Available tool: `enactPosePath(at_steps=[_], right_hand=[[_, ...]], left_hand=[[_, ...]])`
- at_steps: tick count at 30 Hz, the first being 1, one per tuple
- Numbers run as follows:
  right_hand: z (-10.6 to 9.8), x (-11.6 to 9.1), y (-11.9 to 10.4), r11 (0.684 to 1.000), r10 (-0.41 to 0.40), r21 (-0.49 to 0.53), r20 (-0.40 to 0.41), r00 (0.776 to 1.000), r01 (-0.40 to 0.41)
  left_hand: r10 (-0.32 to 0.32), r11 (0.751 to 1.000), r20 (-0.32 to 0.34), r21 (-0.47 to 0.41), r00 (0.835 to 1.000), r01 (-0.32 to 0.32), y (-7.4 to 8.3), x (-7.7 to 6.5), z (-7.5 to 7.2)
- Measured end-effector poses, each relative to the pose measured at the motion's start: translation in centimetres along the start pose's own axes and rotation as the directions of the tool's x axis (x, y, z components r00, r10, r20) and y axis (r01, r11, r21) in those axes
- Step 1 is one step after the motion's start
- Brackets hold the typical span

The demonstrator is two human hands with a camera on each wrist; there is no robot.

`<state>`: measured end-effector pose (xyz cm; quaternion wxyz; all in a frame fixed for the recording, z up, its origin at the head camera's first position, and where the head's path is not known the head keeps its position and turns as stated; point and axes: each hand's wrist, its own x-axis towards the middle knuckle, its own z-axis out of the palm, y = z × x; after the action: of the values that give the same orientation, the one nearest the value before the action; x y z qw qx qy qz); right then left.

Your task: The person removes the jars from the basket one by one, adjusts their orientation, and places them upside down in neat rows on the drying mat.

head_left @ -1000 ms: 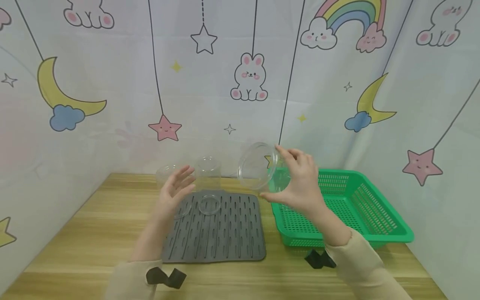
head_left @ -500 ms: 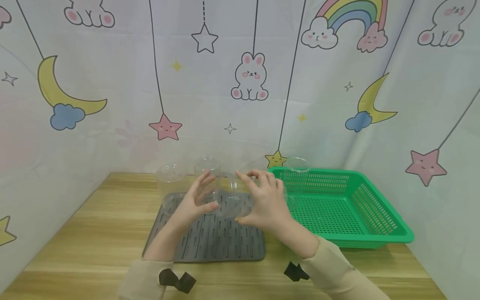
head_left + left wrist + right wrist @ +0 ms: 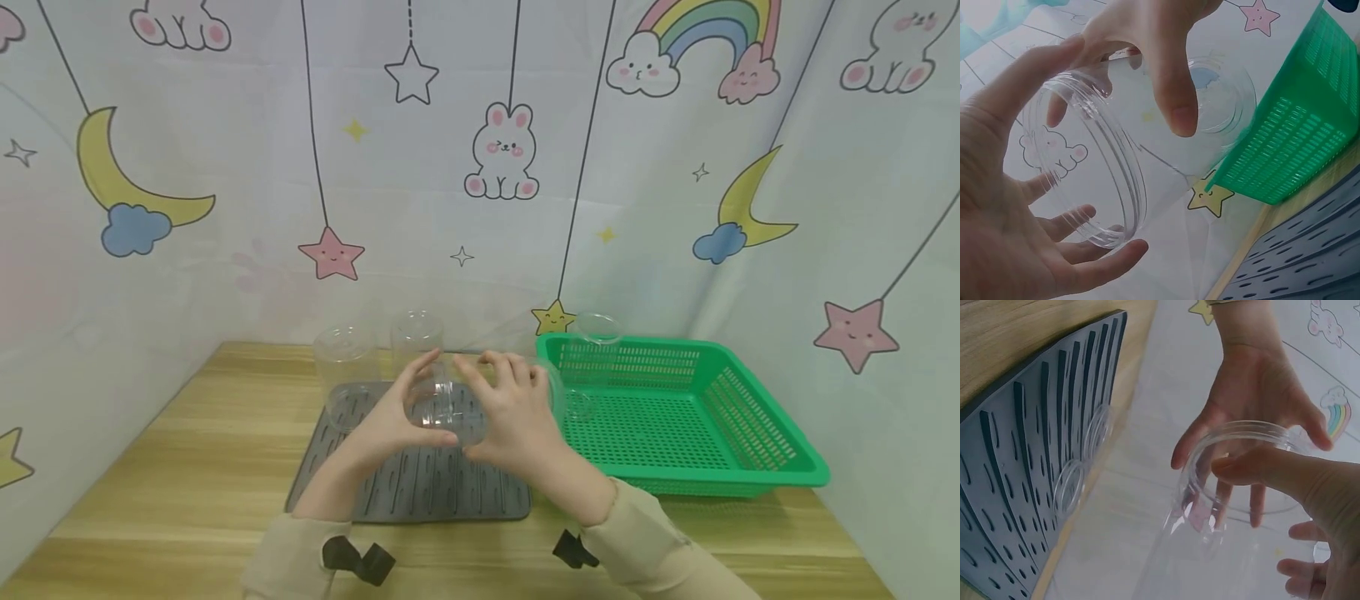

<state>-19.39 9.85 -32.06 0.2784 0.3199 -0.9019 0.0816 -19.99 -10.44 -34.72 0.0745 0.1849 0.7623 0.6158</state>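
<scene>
A clear plastic jar (image 3: 441, 407) lies sideways in the air between my hands, over the grey mat (image 3: 420, 496). My right hand (image 3: 519, 412) grips its body, the thumb laid across the wall in the left wrist view. The threaded mouth of the jar (image 3: 1132, 187) points toward my left hand (image 3: 390, 421), whose spread fingers curve around the rim. Through the mouth, in the right wrist view, several fingers of the left hand (image 3: 1254, 394) show. Two more clear jars, one at the left (image 3: 345, 371) and one behind (image 3: 417, 333), stand on the mat's far part.
A green slotted basket (image 3: 697, 475) sits to the right of the mat on the wooden table (image 3: 150, 483). Another clear jar (image 3: 594, 354) stands upright in its left end. A white printed curtain (image 3: 420, 183) hangs behind the table.
My right hand has brought the jar leftward and down from beside the basket, turning its mouth to the left. My left hand has moved right to meet the mouth and now curves around it.
</scene>
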Motion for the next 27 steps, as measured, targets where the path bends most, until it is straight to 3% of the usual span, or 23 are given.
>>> enactPosePath(at_steps=[9,15,18,20,23,27], right_hand=[[0.5,-0.1,-0.3,0.999,-0.022,-0.049,-0.028,0.999,0.021],[0.6,-0.3,0.1,0.999,-0.042,0.021,-0.063,0.997,0.043],[0.6,-0.3,0.5,0.996,-0.075,0.040,-0.125,0.989,0.080],[0.5,-0.4,0.9,0.993,-0.093,0.058,-0.199,0.976,0.107],[0.2,-0.4,1.8,0.983,-0.082,0.128,-0.342,0.936,0.132],[-0.1,-0.5,2.8,0.940,0.052,0.322,-0.464,0.884,0.114]], left_hand=[[-0.014,1.000,-0.049,-0.005,0.999,0.014,-0.2,0.1,0.1],[-0.005,1.000,-0.064,-0.023,0.998,0.004,-0.3,0.1,-0.2],[0.003,0.999,-0.066,-0.032,0.998,-0.006,-0.3,0.0,-0.4],[0.011,0.999,-0.073,-0.035,0.997,-0.014,-0.3,-0.1,-0.7],[0.044,0.996,-0.087,-0.077,0.995,-0.050,-0.1,-0.3,-1.1],[0.104,0.982,-0.120,-0.147,0.987,-0.122,0.2,-0.4,-1.5]])
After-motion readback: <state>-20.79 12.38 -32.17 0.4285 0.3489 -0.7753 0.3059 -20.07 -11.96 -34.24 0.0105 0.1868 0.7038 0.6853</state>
